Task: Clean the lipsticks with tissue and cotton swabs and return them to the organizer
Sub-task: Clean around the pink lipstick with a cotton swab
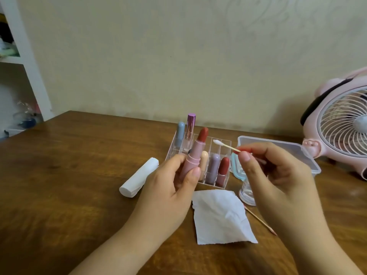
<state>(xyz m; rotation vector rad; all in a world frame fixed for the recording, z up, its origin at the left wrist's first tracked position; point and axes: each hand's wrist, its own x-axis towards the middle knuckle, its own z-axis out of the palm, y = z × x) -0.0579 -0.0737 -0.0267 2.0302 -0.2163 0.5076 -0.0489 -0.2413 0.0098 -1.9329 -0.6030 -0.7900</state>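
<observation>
Cleaning under way: left hand (168,183) grips an uncapped pink lipstick (193,155) above the organizer (198,155); right hand (272,171) pinches a cotton swab (224,145). Tissue (220,217) lies ready; return apparently remains.

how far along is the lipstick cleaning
Done, by the look of it: five lipsticks stand in the organizer, and a used swab lies by the tissue. In hand: the left hand grips an open red lipstick; the right hand pinches a cotton swab not yet touching it. Left: swabbing, capping, slotting back.
</observation>
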